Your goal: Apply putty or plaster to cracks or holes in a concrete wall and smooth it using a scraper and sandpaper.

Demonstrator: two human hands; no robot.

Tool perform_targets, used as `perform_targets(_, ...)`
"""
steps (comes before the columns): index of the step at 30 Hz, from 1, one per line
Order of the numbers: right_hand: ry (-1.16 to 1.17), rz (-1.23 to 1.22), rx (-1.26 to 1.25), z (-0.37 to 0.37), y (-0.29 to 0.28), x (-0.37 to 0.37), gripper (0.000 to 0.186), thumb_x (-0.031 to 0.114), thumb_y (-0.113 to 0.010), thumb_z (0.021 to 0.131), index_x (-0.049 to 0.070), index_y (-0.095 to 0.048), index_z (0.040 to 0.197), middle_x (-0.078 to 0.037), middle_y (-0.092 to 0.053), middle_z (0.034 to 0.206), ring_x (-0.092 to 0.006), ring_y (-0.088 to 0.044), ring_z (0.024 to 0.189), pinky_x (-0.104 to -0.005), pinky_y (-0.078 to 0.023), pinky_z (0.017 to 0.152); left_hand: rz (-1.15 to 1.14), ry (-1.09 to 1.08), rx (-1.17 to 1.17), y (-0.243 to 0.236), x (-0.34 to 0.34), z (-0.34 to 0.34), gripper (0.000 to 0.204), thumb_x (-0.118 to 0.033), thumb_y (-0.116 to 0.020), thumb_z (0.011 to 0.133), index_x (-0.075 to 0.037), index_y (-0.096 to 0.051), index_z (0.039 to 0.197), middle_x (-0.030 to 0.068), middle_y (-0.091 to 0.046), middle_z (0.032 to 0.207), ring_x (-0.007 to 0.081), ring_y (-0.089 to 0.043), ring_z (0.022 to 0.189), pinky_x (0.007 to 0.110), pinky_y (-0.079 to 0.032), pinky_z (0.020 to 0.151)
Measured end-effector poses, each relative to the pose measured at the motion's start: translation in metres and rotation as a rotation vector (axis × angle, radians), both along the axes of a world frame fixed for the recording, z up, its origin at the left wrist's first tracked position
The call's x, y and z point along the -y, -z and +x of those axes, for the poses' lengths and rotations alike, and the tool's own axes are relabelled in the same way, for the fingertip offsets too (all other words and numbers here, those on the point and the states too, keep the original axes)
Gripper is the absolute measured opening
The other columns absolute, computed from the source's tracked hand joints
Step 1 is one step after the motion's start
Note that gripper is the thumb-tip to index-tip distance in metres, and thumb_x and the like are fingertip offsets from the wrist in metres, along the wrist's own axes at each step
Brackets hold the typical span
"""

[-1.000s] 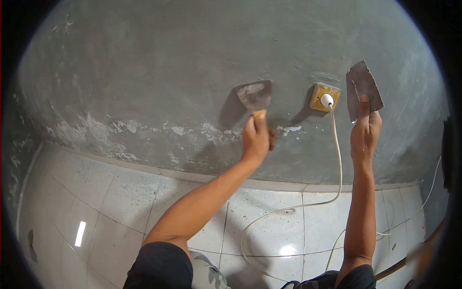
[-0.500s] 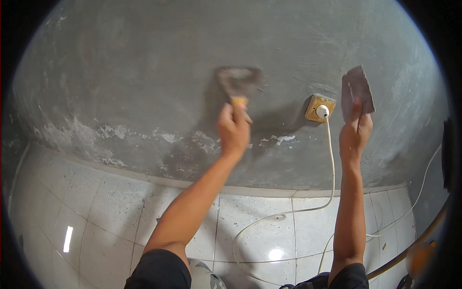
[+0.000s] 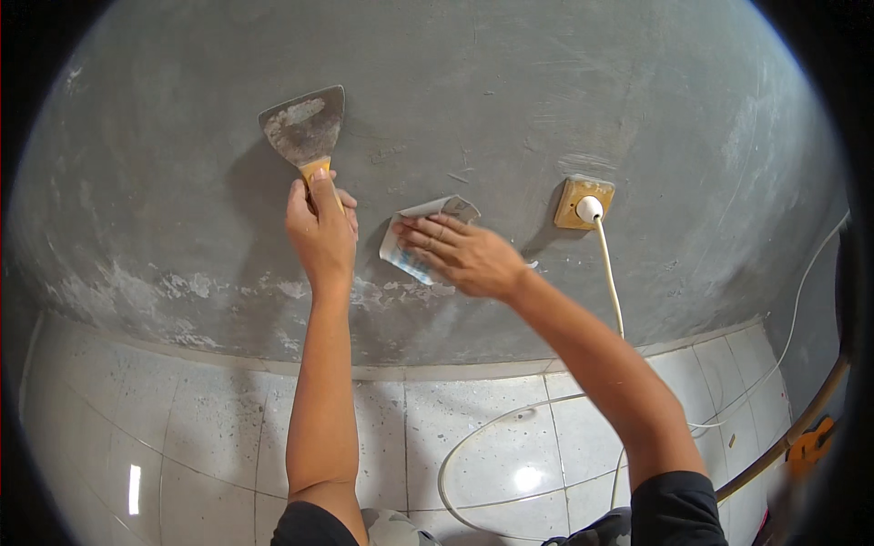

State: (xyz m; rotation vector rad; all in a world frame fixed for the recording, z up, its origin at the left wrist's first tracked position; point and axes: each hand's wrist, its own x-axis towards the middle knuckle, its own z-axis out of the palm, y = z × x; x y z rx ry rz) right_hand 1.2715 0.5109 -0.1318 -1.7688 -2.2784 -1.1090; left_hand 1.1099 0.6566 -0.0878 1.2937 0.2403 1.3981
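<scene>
My left hand (image 3: 323, 227) grips the yellow handle of a putty knife (image 3: 308, 127). Its wide, worn metal blade points up in front of the grey wall (image 3: 437, 82), with pale residue on it. To the right, my right hand (image 3: 466, 255) presses a sheet of sandpaper (image 3: 401, 259) against the wall with the fingers laid over it. The sheet's pale, printed back faces me, and its upper edge curls over to show a darker side. White peeling patches (image 3: 191, 287) run along the lower wall.
A yellowish wall socket (image 3: 572, 202) with a white plug (image 3: 590, 209) sits right of my hands. Its cable (image 3: 610, 282) hangs down and loops over the white tiled floor (image 3: 218, 428), which is specked with debris. A brown pole-like object (image 3: 783, 446) stands at the right.
The putty knife has moved left and up in my left hand. My right hand has brought the sandpaper from right of the socket leftward onto the wall.
</scene>
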Motion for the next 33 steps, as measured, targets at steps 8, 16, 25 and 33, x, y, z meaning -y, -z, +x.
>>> perform_targets(8, 0.336, 1.109, -0.061, 0.038, -0.131, 0.046, 0.059, -0.003, -0.052, 0.084, -0.003, -0.045, 0.143, -0.023, -0.04, 0.152, -0.0403, -0.036, 0.143, -0.051, -0.029, 0.117, 0.481, -0.159, -0.284, -0.004, -0.001, -0.003, 0.024, -0.026, -0.056, 0.102, -0.003, -0.054, 0.094, 0.0045, -0.059, 0.063, 0.0094, -0.055, 0.049, 0.026, -0.042, 0.045)
perform_targets(16, 0.345, 0.861, -0.065, 0.034, -0.116, 0.075, 0.064, -0.009, -0.048, 0.081, 0.002, -0.048, 0.144, -0.014, -0.041, 0.154, -0.0313, -0.036, 0.144, -0.0439, -0.033, 0.118, 0.243, 0.271, -0.434, -0.034, 0.089, 0.02, 0.029, -0.024, -0.055, 0.1, 0.0, -0.049, 0.087, 0.0094, -0.059, 0.059, 0.0143, -0.056, 0.041, 0.031, -0.044, 0.036)
perform_targets(25, 0.362, 0.77, -0.144, 0.027, -0.103, 0.092, 0.063, -0.01, -0.048, 0.079, 0.0, -0.049, 0.141, -0.016, -0.042, 0.153, -0.0332, -0.037, 0.143, -0.0429, -0.034, 0.117, 0.075, 0.352, -0.331, -0.043, 0.111, 0.025, 0.03, -0.027, -0.051, 0.102, 0.001, -0.054, 0.094, 0.0074, -0.057, 0.063, 0.0094, -0.048, 0.043, 0.026, -0.037, 0.036)
perform_targets(33, 0.292, 0.755, -0.237, 0.02, -0.107, 0.098, 0.059, -0.008, -0.05, 0.082, 0.001, -0.05, 0.141, -0.016, -0.043, 0.152, -0.0317, -0.037, 0.143, -0.0401, -0.035, 0.116, 0.034, 0.362, -0.227, -0.038, 0.129, 0.038, 0.028, -0.027, -0.05, 0.103, 0.001, -0.051, 0.096, 0.0066, -0.055, 0.061, 0.0094, -0.045, 0.041, 0.026, -0.035, 0.034)
